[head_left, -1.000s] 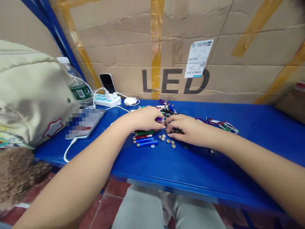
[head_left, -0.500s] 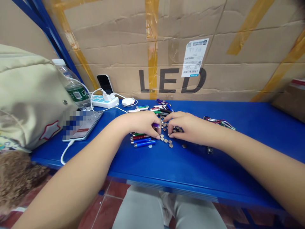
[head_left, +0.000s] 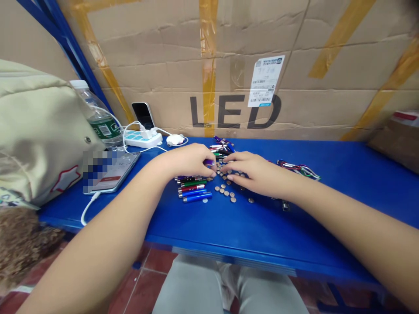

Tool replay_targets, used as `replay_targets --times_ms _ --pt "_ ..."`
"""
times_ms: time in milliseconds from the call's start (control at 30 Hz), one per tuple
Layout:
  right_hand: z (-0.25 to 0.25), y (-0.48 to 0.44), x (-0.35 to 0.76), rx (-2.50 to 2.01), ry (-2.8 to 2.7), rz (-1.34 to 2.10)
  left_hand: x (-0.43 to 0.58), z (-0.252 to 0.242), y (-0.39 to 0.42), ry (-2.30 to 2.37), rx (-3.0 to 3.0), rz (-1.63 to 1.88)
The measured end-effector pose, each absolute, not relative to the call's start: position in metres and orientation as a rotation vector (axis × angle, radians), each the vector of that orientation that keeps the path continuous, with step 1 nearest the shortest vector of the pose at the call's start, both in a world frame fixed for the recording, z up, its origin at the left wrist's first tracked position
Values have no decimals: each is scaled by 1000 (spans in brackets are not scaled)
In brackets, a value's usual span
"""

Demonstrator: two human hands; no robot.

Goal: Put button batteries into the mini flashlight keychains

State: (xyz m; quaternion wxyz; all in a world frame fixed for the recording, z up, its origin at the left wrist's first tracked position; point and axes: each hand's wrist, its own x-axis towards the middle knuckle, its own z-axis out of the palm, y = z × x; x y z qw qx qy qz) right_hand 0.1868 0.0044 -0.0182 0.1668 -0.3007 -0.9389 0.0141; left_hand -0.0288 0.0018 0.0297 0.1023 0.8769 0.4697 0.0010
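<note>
Head view: left hand (head_left: 199, 162) gripped a purple tube (head_left: 208, 162) while right hand (head_left: 248, 173), fingers parted, risked scattering silver discs (head_left: 226, 193) beside that grip by brushing them.

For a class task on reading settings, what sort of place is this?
Probably a small workshop or storeroom, though I can't be sure: colored tubes and small round discs lie on a blue table, and a large taped cardboard box stands behind it.

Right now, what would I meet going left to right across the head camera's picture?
Beige bag, white power strip, left hand holding a purple tube, right hand, bundle of coloured loops, brown box at the far edge.
</note>
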Motion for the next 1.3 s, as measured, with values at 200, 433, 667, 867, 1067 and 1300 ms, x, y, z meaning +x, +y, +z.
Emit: replay_targets --times_ms 200,433,667,867,1067,1300 --pt "-26 7 187 -852 -2712 6 -30 24 7 1380 2599 -55" --pt "-20 10 187 -915 -2689 17 -23 19 8 1435 2573 -33" --pt "-23 12 187 -964 -2695 71 -22 12 13 1433 2655 90" --pt "-17 8 186 -1062 -2676 134 -14 9 12 1545 2680 67" --pt "-13 6 188 -1121 -2692 174 -8 9 10 1610 2629 7" --pt "-12 4 184 -1083 -2683 200 -10 5 14 1573 2610 10"
